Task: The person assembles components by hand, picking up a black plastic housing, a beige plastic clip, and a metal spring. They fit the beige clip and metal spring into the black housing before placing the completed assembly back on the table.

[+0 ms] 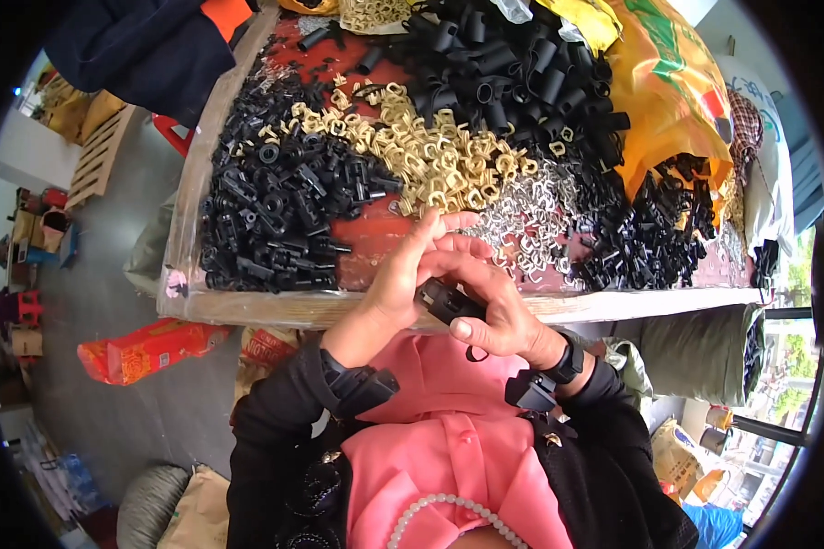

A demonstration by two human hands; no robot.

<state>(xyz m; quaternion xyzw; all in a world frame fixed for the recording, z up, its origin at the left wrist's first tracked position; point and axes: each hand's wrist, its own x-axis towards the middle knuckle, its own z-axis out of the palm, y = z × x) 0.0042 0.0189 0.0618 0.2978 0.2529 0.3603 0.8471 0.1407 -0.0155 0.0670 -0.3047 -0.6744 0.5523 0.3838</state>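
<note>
Right hand is gripping a black part at the tabletop's near edge!

And here, around the middle of that near edge, the right hand (505, 316) is holding the black part (443, 301), its thumb lying along one side and its fingers curling around the other. The left hand (395, 279) is crowding in just beside it, fingers bending loosely across toward the right; whether they are closing on anything I can't tell, with the hands overlapping like this.

Out on the red tabletop (368, 242), it's getting busy! Black fittings (275, 206) are heaping up along the left edge, reaching down to the near left corner. Gold clips (435, 156) are spilling across the centre, and silver hooks (533, 215) are scattering between them and the near edge. Over toward the near right corner, small black clips (636, 242) are piling up, while black tubes (499, 78) are crowding the far edge. An orange bag (673, 78) is sagging by the right edge, its mouth opening onto more dark pieces. Down on the floor, past the near left corner, a red package (151, 352) is lying on its side.
</note>
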